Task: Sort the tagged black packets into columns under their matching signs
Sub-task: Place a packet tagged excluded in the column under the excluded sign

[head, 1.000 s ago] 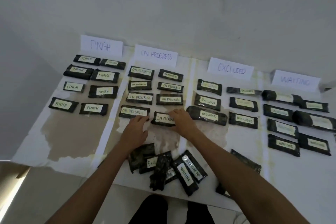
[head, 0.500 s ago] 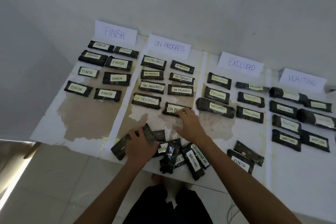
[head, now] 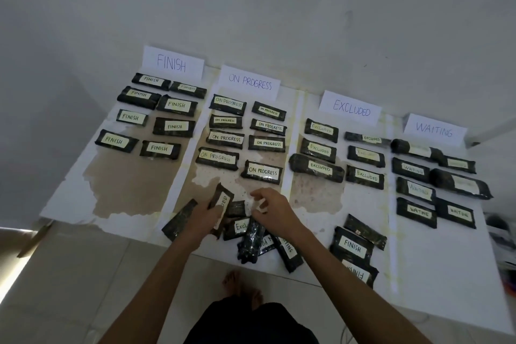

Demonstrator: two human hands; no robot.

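Observation:
Four white signs stand along the wall: FINISH (head: pixel 172 64), ON PROGRESS (head: pixel 250 82), EXCLUDED (head: pixel 351 108) and WAITING (head: pixel 434 129). Below each lie two rows of tagged black packets. Near the table's front edge sits a loose pile of packets (head: pixel 252 240). My left hand (head: pixel 206 216) grips a packet (head: pixel 222 198) whose tag ends in "DED" and holds it tilted above the pile. My right hand (head: pixel 272 209) hovers over the pile with fingers loosely curled, holding nothing. The last ON PROGRESS packet (head: pixel 262 172) lies just beyond it.
Two FINISH-tagged packets (head: pixel 352 248) and an untagged-side packet (head: pixel 364 232) lie at the front under the EXCLUDED column. Another packet (head: pixel 178 220) lies left of the pile at the table edge. The table top (head: pixel 446 274) is white with brown worn patches. My bare feet show below.
My right hand has left the ON PROGRESS packet and pulled back toward the pile. My left hand has lifted a packet from the pile and turned its tag up.

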